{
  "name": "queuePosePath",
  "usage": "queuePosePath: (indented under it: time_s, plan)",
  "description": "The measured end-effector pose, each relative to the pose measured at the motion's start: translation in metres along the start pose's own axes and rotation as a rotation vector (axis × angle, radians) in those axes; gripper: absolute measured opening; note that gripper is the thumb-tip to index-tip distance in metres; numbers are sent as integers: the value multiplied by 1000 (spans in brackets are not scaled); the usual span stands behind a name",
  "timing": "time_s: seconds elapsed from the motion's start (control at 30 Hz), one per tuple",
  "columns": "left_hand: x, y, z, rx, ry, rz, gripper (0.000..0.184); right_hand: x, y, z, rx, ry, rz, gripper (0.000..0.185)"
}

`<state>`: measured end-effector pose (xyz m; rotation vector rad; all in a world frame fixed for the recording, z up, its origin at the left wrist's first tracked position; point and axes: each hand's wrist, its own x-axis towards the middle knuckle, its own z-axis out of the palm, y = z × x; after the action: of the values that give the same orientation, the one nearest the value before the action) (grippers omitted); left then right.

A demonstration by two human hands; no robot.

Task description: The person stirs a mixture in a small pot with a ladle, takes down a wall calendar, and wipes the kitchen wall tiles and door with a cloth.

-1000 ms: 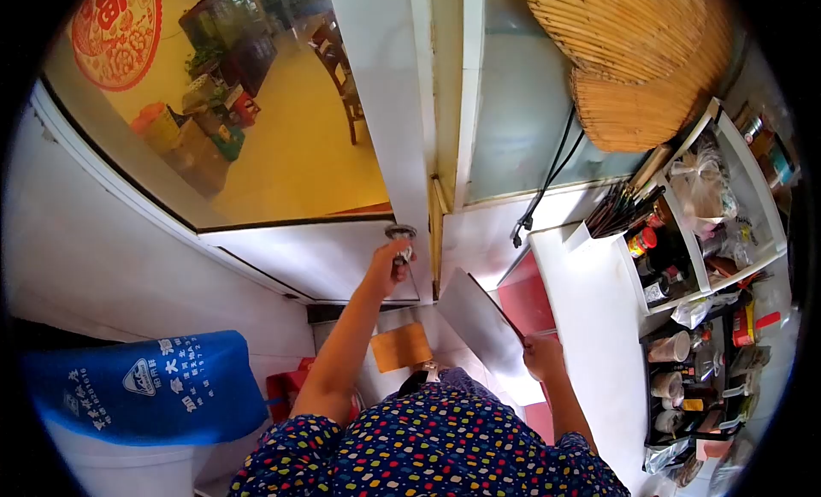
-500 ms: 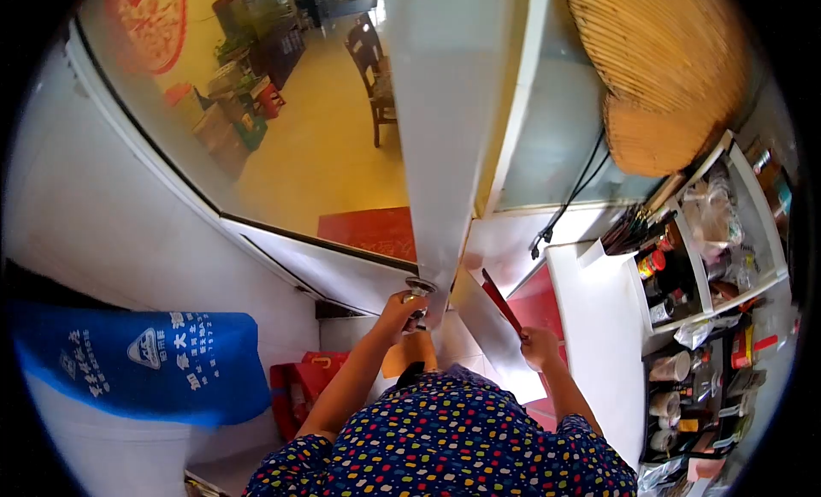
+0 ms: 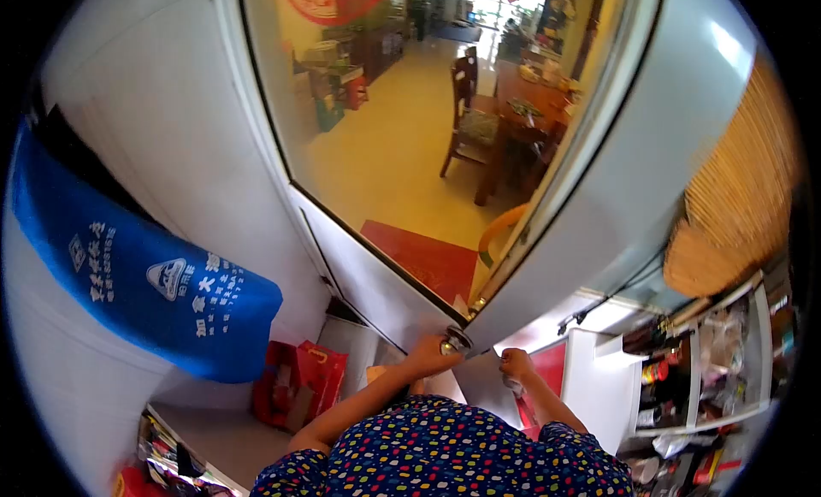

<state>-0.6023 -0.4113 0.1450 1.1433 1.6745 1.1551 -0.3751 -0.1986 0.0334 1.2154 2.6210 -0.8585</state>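
Observation:
My left hand (image 3: 430,355) is closed on the round metal door knob (image 3: 456,341), low on the door's white panel (image 3: 368,266). The door stands ajar, with a gap along its right edge. My right hand (image 3: 516,365) is closed at the edge of a flat, pale grey panel (image 3: 481,386) beside the door; what exactly its fingers grip is too small to make out. Through the door's glass a red mat (image 3: 419,256) shows on the yellow floor.
A blue cloth (image 3: 145,275) hangs at the left, above a red bag (image 3: 299,381) on a shelf. At the right are a white counter (image 3: 594,386), racks with jars (image 3: 693,369) and woven straw pieces (image 3: 744,189). Beyond the door stand a chair (image 3: 466,129) and a table.
The view has turned right. The door has come open a little, with my left hand still on its knob. My right hand has moved closer to my left hand.

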Motion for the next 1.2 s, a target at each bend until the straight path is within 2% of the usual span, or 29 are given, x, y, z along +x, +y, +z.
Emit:
queuePosePath:
  time_s: [0.07, 0.17, 0.23, 0.27, 0.33, 0.37, 0.4, 0.43, 0.47, 0.53, 0.57, 0.6, 0.67, 0.77, 0.83, 0.9, 0.97, 1.03, 1.1, 1.13, 1.2]
  plan:
    - [4, -11, 4, -11, 6, 31, 48, 44, -25, -4, -204, -34, -133, 29]
    - [0, 4, -2, 63, 23, 59, 45, 105, -87, -37, -83, 99, -250, 24]
    - [-1, 11, -5, 149, -59, -11, 45, 146, -138, -71, 27, 273, -356, 23]
    - [-2, 14, -4, 191, -17, -9, 45, 164, -168, -95, 86, 379, -418, 23]
    - [-2, 12, -4, 171, -15, -8, 45, 191, -240, -160, 171, 639, -522, 24]
    - [-1, 12, -3, 153, -32, 1, 46, 192, -280, -194, 108, 821, -528, 20]
    - [-1, 10, -1, 151, -32, 14, 47, 198, -300, -228, 409, 730, -592, 36]
    - [0, 7, 1, 151, -33, 11, 47, 208, -316, -256, 458, 762, -464, 67]
    - [1, 2, 3, 137, -5, 43, 48, 182, -333, -279, 478, 763, -488, 90]
    - [1, 0, 2, 132, 19, 76, 49, 144, -343, -293, 540, 783, -522, 92]
    - [0, 2, 2, 163, 23, 65, 49, 135, -340, -293, 595, 802, -556, 94]
    - [-1, 4, 2, 193, 26, 56, 50, 137, -330, -280, 812, 726, -703, 76]
    - [-4, 12, 1, 209, 30, 43, 51, 108, -290, -265, 671, 508, -742, 55]
    - [7, 0, 7, 286, 35, 51, 53, 81, -165, -195, 862, 318, -682, 37]
    - [12, 3, 10, 359, 28, 81, 53, 47, -109, -153, 686, 683, -569, 27]
    - [13, 19, 8, 321, 158, 117, 52, 17, -92, -138, 591, 879, -467, 22]
    - [34, 15, 9, 415, 55, -1, 61, -25, -81, -128, 1150, 612, -274, 19]
    - [50, 16, 11, 337, 74, 72, 59, -44, -64, -112, 1205, 599, -157, 21]
    - [61, 34, 8, 348, 92, -29, 58, -62, -57, -98, 1185, 629, -133, 20]
    - [79, 19, 14, 423, 134, 5, 58, -68, -54, -92, 1196, 623, -108, 21]
    - [89, 36, 11, 368, 148, 34, 56, -80, -58, -82, 1242, 626, -89, 22]
